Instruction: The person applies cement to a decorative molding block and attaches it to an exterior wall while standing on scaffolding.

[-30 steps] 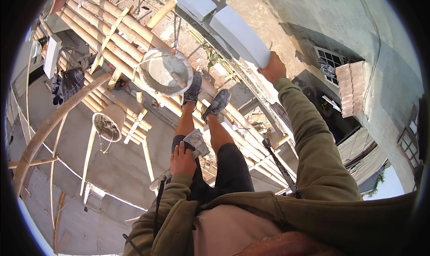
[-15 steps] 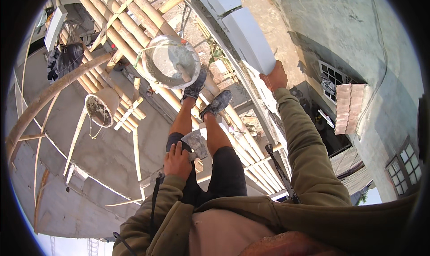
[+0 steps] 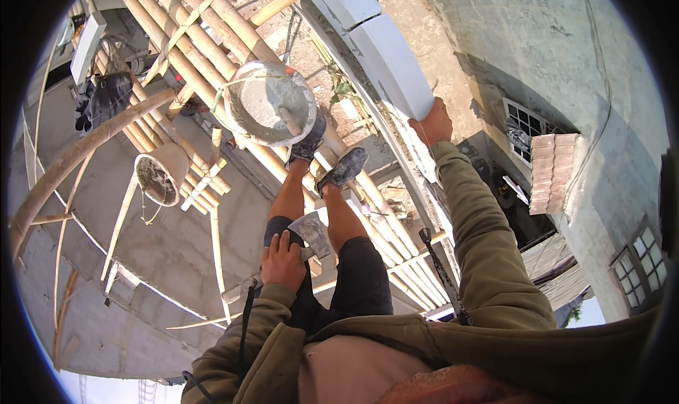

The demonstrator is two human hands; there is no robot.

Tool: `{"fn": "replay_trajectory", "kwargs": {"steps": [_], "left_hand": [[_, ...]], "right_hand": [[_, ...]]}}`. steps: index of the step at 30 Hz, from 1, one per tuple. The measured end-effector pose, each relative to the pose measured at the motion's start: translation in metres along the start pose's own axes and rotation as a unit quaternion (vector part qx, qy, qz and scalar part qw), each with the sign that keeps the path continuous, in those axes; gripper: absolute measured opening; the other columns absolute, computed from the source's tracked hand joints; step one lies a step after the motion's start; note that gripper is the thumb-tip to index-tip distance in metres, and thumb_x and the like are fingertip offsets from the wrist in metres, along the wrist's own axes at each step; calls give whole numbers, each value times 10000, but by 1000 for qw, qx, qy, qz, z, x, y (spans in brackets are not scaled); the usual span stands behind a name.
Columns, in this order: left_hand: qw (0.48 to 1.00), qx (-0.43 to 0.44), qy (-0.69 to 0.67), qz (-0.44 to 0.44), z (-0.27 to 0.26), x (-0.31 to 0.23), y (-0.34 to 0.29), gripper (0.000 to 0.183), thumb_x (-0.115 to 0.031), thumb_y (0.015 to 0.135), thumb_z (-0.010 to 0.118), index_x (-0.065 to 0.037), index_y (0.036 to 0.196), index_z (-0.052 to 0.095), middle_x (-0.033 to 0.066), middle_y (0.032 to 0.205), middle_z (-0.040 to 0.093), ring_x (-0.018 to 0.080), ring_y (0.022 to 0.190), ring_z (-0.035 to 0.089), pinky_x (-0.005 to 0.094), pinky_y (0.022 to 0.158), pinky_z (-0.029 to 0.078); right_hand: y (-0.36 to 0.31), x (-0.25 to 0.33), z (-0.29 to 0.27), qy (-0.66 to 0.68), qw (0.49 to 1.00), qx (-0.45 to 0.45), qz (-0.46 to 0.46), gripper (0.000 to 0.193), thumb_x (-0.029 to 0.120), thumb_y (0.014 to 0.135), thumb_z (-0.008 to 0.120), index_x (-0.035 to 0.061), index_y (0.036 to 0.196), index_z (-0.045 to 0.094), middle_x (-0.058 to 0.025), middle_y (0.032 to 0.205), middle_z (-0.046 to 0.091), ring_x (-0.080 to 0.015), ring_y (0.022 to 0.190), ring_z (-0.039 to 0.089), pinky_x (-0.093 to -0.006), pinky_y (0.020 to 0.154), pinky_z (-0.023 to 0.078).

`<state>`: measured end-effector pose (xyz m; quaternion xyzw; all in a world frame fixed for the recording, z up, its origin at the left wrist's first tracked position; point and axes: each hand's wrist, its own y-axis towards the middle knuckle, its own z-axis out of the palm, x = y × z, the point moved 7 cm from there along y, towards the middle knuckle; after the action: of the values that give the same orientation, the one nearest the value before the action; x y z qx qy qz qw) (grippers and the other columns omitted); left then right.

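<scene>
My right hand (image 3: pixel 432 126) grips the near end of a pale, smooth wall block (image 3: pixel 393 66), which lies along the top of a narrow wall. A second pale block (image 3: pixel 344 2) sits just beyond it, with a dark joint between the two. Near my left thigh, my left hand (image 3: pixel 283 262) is closed round the handle of a trowel; the flat, mortar-stained blade (image 3: pixel 311 234) sticks out past the fingers. Ahead of my feet stands a bucket (image 3: pixel 271 102) of wet grey mortar, with a handle-like piece (image 3: pixel 289 120) standing in it.
Lashed bamboo poles (image 3: pixel 191 47) form the scaffold under my feet. A smaller bucket (image 3: pixel 161 174) with mortar residue hangs or stands at the left. A curved pole (image 3: pixel 85 149) crosses there. On the right rises a plastered wall (image 3: pixel 615 85) with windows and a small tiled ledge (image 3: pixel 553 174).
Almost nothing differs. My left hand and the trowel have turned slightly, and the view has shifted a little. My right hand stays at the block's end.
</scene>
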<state>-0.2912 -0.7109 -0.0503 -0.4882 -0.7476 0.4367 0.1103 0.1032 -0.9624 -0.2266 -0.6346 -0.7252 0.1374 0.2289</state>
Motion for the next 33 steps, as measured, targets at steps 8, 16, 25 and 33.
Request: {"fn": "replay_trajectory", "kwargs": {"steps": [8, 16, 25, 33], "left_hand": [[1000, -8, 7, 1, 0, 0, -1, 155, -115, 833, 632, -38, 960, 676, 167, 1426, 575, 398, 1343, 514, 557, 1032, 474], [1000, -1, 8, 5, -2, -2, 6, 146, -112, 839, 634, -38, 962, 664, 171, 1422, 578, 408, 1325, 535, 541, 1038, 476], [1000, -20, 24, 1, -10, -2, 7, 189, -101, 786, 725, -46, 940, 630, 138, 1404, 588, 396, 1315, 551, 507, 1033, 498], [999, -32, 17, 16, -25, -2, 12, 201, -62, 779, 732, -34, 941, 617, 141, 1371, 609, 386, 1297, 565, 479, 1039, 503]], "right_hand": [[3, 5, 3, 10, 1000, 0, -9, 731, 302, 683, 877, 8, 1212, 467, -251, 1141, 639, -446, 968, 687, -529, 825, 577], [6, 0, 5, -6, 1000, 8, -1, 771, 325, 691, 882, -17, 1232, 452, -257, 1163, 633, -447, 991, 683, -511, 835, 579], [24, -11, 25, 1, 994, 74, -80, 950, 404, 660, 919, -51, 1313, 400, -293, 1331, 540, -457, 1145, 626, -502, 952, 557], [8, -11, 25, 69, 970, 132, -194, 1285, 433, 633, 961, -87, 1542, 215, -358, 1414, 496, -460, 1328, 513, -475, 1112, 448]]}}
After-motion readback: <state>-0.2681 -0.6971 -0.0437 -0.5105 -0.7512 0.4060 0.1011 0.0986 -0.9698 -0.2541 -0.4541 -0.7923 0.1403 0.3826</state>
